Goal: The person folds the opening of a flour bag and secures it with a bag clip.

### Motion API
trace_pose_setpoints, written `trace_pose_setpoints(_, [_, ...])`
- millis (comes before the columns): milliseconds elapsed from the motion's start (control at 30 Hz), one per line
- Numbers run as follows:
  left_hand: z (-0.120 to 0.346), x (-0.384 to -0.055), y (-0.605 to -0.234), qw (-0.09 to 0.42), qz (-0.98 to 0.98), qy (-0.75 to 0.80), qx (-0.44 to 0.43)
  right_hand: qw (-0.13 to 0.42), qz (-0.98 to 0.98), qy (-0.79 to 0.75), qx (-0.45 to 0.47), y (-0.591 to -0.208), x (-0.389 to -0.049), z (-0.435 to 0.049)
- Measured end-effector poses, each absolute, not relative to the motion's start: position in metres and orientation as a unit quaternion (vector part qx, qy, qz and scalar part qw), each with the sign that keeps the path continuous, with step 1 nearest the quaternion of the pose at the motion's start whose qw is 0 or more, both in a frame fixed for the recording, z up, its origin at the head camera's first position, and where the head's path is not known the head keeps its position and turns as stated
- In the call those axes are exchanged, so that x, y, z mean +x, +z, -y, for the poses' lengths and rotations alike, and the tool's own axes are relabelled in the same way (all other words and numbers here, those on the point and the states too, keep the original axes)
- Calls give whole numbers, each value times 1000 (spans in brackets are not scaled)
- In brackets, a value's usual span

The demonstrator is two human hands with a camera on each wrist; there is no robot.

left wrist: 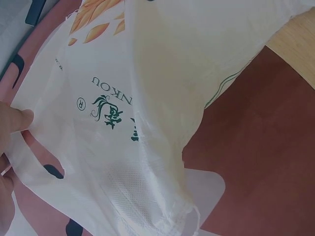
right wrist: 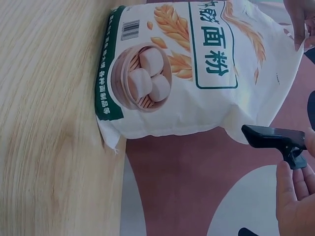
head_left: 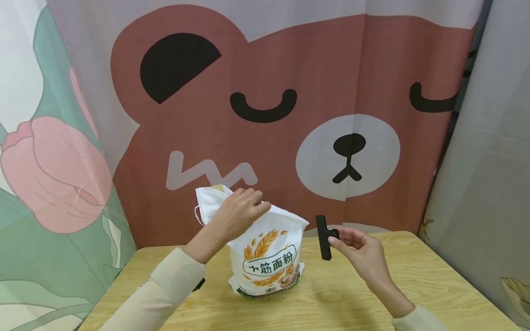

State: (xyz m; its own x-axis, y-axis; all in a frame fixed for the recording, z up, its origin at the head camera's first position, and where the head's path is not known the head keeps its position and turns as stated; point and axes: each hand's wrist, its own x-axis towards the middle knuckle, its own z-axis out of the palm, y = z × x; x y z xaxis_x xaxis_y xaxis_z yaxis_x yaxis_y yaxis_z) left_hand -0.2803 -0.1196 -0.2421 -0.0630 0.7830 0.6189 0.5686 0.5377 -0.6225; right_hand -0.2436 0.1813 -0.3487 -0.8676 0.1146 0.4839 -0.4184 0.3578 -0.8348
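Observation:
A white flour bag [head_left: 271,253] with wheat ears and green lettering stands upright on the table, its top tilted to the left. My left hand [head_left: 237,212] grips the folded upper edge of the bag. In the left wrist view, a thumb [left wrist: 20,119] presses the white bag top [left wrist: 98,142], which has a handle slot. To the right of the bag, my right hand [head_left: 368,256] pinches a black bag clip [head_left: 323,239] by its levers, held above the table. The right wrist view shows the clip [right wrist: 270,137] close to the bag's upper side [right wrist: 246,110].
The light wooden table [head_left: 364,294] reaches to a curtain [head_left: 281,151] printed with a brown bear. A small black object [head_left: 199,284] lies on the table, partly hidden by the left sleeve [head_left: 165,285]. A loop of white string [head_left: 197,214] hangs from the bag's top left.

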Motion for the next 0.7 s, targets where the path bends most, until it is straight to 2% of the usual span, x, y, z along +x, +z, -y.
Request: trace_pose_setpoints(700, [119,-279,-242,491,726,105,-470,235,764,591,112,-342,-238,-179])
